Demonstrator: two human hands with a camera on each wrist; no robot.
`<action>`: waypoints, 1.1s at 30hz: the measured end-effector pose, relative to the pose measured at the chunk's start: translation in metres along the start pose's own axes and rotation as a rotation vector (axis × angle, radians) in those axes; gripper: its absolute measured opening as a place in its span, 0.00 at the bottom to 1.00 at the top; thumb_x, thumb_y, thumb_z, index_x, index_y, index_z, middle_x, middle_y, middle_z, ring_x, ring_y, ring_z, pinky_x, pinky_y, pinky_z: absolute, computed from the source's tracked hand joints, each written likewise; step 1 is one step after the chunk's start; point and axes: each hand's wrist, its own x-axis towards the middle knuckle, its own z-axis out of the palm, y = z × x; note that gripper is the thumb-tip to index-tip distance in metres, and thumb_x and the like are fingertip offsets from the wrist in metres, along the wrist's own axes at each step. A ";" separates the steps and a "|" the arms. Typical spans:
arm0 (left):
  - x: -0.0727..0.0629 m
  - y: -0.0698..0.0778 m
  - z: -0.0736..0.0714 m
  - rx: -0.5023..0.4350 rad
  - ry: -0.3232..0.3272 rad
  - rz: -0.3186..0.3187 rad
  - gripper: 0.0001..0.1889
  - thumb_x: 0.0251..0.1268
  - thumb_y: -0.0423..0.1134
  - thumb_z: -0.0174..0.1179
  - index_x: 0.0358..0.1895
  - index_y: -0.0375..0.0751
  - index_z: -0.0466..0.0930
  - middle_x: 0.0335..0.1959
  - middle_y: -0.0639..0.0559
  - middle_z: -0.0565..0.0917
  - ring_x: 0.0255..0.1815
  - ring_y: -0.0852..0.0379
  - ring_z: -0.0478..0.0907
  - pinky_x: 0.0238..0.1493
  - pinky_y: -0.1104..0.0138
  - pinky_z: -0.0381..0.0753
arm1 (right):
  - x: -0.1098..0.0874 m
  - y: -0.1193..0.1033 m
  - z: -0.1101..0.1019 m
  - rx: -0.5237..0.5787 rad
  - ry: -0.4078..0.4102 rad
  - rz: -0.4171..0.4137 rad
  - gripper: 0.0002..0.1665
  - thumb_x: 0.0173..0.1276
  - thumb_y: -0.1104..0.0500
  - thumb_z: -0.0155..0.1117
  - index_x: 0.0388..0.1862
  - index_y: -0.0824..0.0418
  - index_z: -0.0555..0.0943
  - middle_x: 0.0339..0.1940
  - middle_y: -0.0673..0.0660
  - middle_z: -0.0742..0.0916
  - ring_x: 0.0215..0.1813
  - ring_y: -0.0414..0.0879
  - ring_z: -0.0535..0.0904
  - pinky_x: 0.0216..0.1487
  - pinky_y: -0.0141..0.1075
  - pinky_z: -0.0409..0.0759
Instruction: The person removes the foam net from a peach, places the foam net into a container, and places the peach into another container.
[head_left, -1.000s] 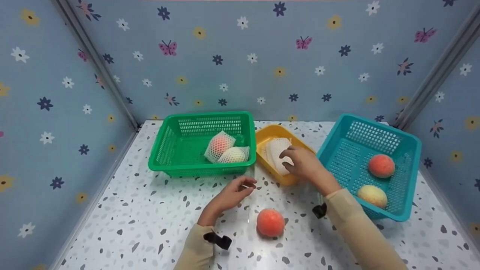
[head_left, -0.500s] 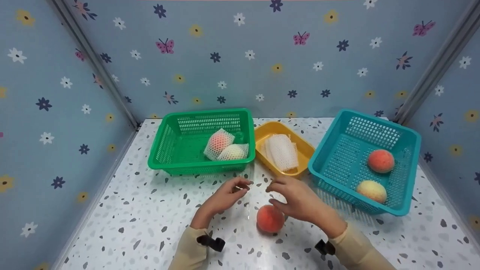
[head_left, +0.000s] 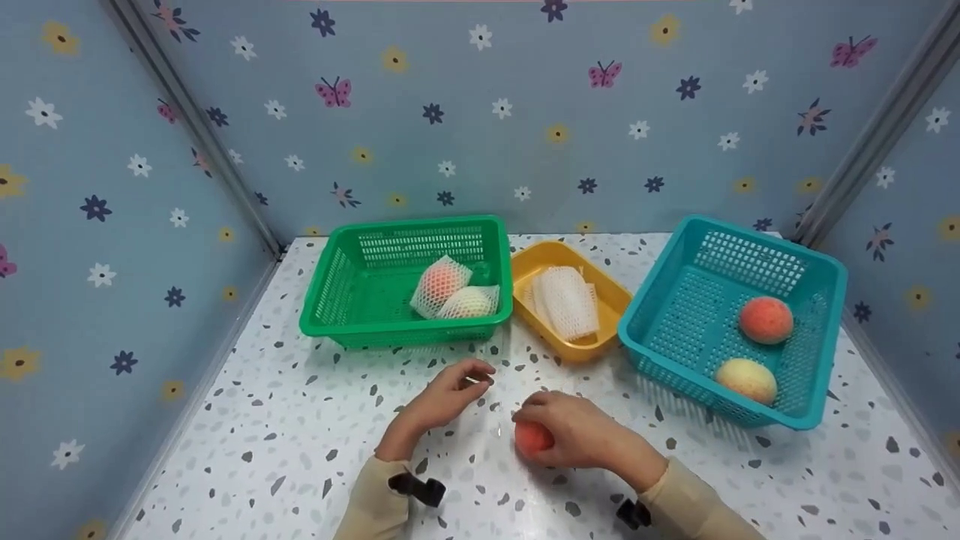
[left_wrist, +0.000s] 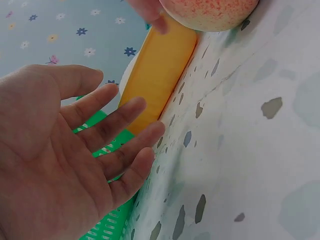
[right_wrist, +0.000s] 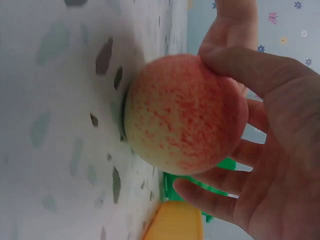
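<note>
My right hand (head_left: pixel 576 431) grips a red and pale yellow peach (head_left: pixel 530 439) on the speckled table, a little in front of the yellow tray. In the right wrist view the thumb lies on the peach (right_wrist: pixel 182 117) and the fingers curve around its far side. To the left of it, my left hand (head_left: pixel 444 395) hovers with fingers loosely bent and nothing in it. Its bare palm (left_wrist: pixel 55 155) faces the camera in the left wrist view. White foam net sleeves (head_left: pixel 568 301) are piled inside the yellow tray (head_left: pixel 581 351) beyond both hands.
At the back left, a green basket (head_left: pixel 397 328) holds two peaches in white nets (head_left: pixel 441 286). A teal basket (head_left: pixel 829 337) on the right contains a red peach (head_left: pixel 766 320) and a yellowish one (head_left: pixel 746 380). Flower-patterned walls (head_left: pixel 480 112) enclose the table.
My right hand has left the net sleeves in the yellow tray, come back toward me and taken hold of the peach on the table. My left hand has shifted slightly left.
</note>
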 end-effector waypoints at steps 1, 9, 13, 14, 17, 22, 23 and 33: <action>0.000 0.001 0.001 -0.006 -0.003 0.002 0.16 0.74 0.32 0.51 0.59 0.28 0.71 0.53 0.36 0.77 0.53 0.39 0.76 0.49 0.56 0.78 | 0.000 0.000 0.001 -0.001 0.009 -0.012 0.27 0.57 0.48 0.71 0.56 0.53 0.81 0.51 0.52 0.81 0.50 0.45 0.76 0.46 0.40 0.78; -0.002 0.033 0.002 -0.077 -0.030 0.013 0.13 0.73 0.27 0.50 0.56 0.26 0.72 0.52 0.28 0.75 0.52 0.28 0.73 0.49 0.40 0.74 | 0.003 0.001 0.002 -0.002 0.062 -0.065 0.23 0.55 0.49 0.72 0.49 0.54 0.83 0.43 0.48 0.81 0.43 0.41 0.75 0.38 0.34 0.76; 0.002 0.025 0.006 -0.067 -0.035 0.015 0.14 0.73 0.28 0.50 0.57 0.26 0.72 0.52 0.29 0.76 0.52 0.29 0.73 0.48 0.43 0.76 | -0.002 0.003 -0.006 0.015 0.076 -0.049 0.25 0.53 0.48 0.73 0.51 0.52 0.82 0.45 0.47 0.80 0.44 0.41 0.74 0.38 0.34 0.77; 0.003 0.020 0.008 -0.062 -0.033 0.014 0.14 0.73 0.28 0.50 0.57 0.26 0.71 0.52 0.30 0.76 0.52 0.30 0.74 0.47 0.45 0.77 | -0.003 0.003 -0.010 0.013 0.089 -0.042 0.26 0.52 0.48 0.74 0.51 0.52 0.81 0.46 0.47 0.80 0.45 0.41 0.73 0.39 0.34 0.77; 0.009 0.006 0.012 -0.033 -0.022 -0.001 0.15 0.74 0.31 0.51 0.59 0.27 0.71 0.52 0.34 0.77 0.52 0.35 0.76 0.45 0.54 0.78 | -0.010 0.007 -0.029 -0.010 0.144 -0.009 0.28 0.48 0.49 0.74 0.50 0.49 0.80 0.46 0.46 0.79 0.45 0.41 0.73 0.38 0.34 0.77; 0.020 0.004 0.018 -0.018 -0.030 -0.026 0.15 0.75 0.34 0.52 0.59 0.32 0.73 0.52 0.43 0.78 0.52 0.47 0.76 0.48 0.59 0.77 | -0.025 0.021 -0.076 0.027 0.209 0.079 0.28 0.46 0.53 0.74 0.50 0.47 0.79 0.46 0.43 0.78 0.42 0.40 0.73 0.34 0.32 0.78; 0.022 0.005 0.020 -0.020 -0.036 -0.028 0.15 0.75 0.35 0.52 0.58 0.33 0.73 0.52 0.44 0.78 0.52 0.49 0.76 0.49 0.59 0.77 | -0.029 0.025 -0.085 0.052 0.217 0.098 0.28 0.45 0.54 0.74 0.49 0.47 0.79 0.45 0.43 0.78 0.41 0.41 0.74 0.33 0.32 0.78; 0.044 0.017 0.032 -0.010 -0.089 0.002 0.15 0.75 0.36 0.52 0.59 0.34 0.73 0.52 0.45 0.79 0.53 0.50 0.76 0.53 0.58 0.76 | -0.054 0.080 -0.150 0.207 0.279 0.219 0.25 0.49 0.62 0.74 0.46 0.53 0.77 0.44 0.51 0.79 0.43 0.48 0.74 0.35 0.41 0.79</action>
